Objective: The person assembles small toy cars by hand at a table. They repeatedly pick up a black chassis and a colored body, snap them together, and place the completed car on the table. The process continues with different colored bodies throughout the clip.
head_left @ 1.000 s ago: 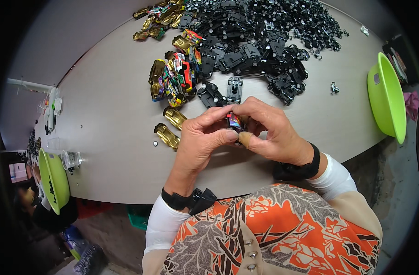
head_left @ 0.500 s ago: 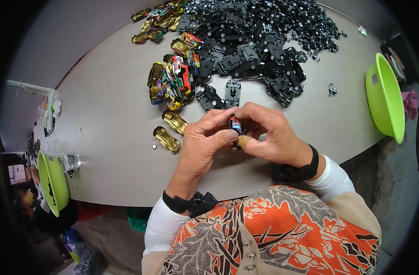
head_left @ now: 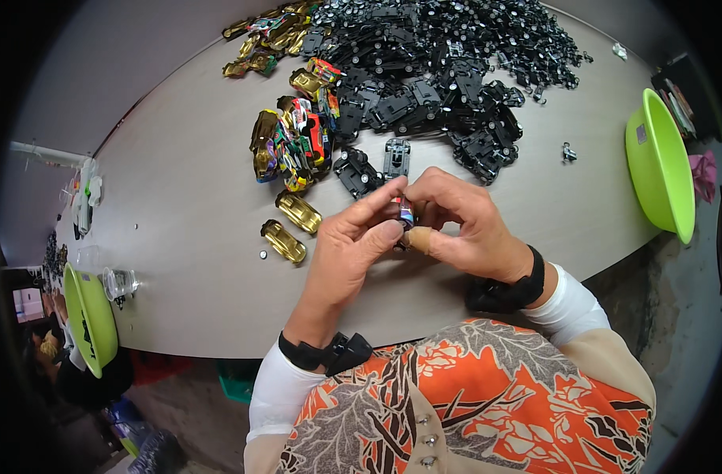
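Observation:
Between my two hands is a small toy car (head_left: 406, 212) with a colourful body, mostly covered by my fingers. My left hand (head_left: 353, 231) grips it from the left with thumb and fingers. From the other side my right hand (head_left: 463, 225) pinches it, a tan wrap around the thumb. Just beyond my fingertips lie two black toy car chassis, one upright (head_left: 396, 158) and one tilted (head_left: 358, 171). Two gold car bodies (head_left: 298, 212) rest left of my left hand, near a tiny wheel (head_left: 263, 255).
A large heap of black chassis and wheel axles (head_left: 424, 47) covers the far table. Colourful and gold car bodies (head_left: 301, 138) are piled at left. Green basins stand at the right (head_left: 661, 166) and left edges (head_left: 88, 320), the left one beside a clear cup (head_left: 121, 283). A loose axle piece (head_left: 568, 152) lies at right.
Both hands stay around the toy car, which shifts only slightly between the fingers. The whole view has moved a little; the things on the table look the same.

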Demonstrator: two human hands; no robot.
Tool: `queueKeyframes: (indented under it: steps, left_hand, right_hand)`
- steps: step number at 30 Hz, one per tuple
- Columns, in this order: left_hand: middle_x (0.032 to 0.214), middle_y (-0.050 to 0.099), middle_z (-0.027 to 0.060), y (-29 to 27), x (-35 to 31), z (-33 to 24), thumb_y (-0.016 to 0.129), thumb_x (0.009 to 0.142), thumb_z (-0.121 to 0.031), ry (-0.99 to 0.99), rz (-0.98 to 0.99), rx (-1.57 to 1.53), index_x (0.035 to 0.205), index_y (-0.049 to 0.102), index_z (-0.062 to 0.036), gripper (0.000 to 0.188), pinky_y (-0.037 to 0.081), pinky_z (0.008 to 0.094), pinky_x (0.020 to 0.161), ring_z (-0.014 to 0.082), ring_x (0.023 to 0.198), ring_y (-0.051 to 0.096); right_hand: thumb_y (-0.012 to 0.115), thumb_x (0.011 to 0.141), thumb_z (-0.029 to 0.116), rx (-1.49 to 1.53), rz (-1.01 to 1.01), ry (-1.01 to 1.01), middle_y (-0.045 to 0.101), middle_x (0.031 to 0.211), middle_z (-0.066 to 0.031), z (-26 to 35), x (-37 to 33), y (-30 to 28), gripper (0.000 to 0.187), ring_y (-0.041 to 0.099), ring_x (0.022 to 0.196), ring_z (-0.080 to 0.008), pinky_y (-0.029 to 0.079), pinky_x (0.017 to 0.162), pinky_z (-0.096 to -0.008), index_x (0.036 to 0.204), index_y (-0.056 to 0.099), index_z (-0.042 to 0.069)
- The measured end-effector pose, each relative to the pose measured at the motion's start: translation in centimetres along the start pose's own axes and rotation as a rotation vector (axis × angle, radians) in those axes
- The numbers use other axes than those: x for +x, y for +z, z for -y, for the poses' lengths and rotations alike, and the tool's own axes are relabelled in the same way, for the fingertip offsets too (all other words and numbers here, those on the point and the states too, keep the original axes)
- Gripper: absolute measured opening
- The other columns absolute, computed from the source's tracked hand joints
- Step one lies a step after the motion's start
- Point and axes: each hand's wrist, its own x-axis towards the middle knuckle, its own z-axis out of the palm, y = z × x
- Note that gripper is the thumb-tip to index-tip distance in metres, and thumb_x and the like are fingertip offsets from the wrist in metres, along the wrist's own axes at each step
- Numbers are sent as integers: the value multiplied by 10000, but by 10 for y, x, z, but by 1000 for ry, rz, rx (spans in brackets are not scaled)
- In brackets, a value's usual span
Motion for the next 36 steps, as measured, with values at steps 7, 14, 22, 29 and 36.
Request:
queueKeyframes:
  steps: [7, 14, 22, 29, 36]
  left_hand:
    - [859, 603, -14, -2, 1, 0, 689, 807, -80, -165, 10, -108, 981, 602, -30, 201, 460, 191, 640, 46, 743, 552]
    - [780, 586, 37, 2, -2, 1, 691, 791, -98, -134, 103, 317, 898, 590, 0, 177, 438, 262, 606, 104, 677, 522]
    - [726, 525, 110, 16, -5, 0, 681, 742, -51, 122, 35, 732, 878, 565, 39, 199, 413, 306, 609, 203, 646, 494]
    - [757, 611, -38, 8, -11, -14, 710, 785, -97, -169, -57, 263, 862, 641, -9, 136, 412, 175, 620, 14, 678, 498]
    - [607, 524, -64, 12, -14, -12, 719, 777, -102, -189, -58, 213, 862, 619, -33, 148, 273, 154, 401, -10, 463, 397]
  right_hand:
    - [645, 815, 41, 482, 132, 415, 565, 811, -25, 9, 2, -18, 151, 586, 647, -84, 473, 529, -206, 949, 601, -14]
    - [619, 809, 17, 410, 270, 591, 577, 733, -9, 2, 0, -21, 76, 553, 596, -62, 458, 529, -198, 880, 591, 12]
    - [607, 703, -45, 79, 204, 295, 572, 707, -89, -6, -5, -7, 115, 539, 671, -132, 435, 607, -292, 806, 560, -20]
    - [552, 842, 39, 537, 221, 565, 609, 770, -51, 0, -3, -12, 133, 609, 630, -107, 516, 561, -237, 945, 593, -35]
    - [539, 846, 45, 499, 251, 562, 604, 756, -42, -6, -6, -10, 110, 601, 593, -92, 505, 535, -221, 898, 600, -29]
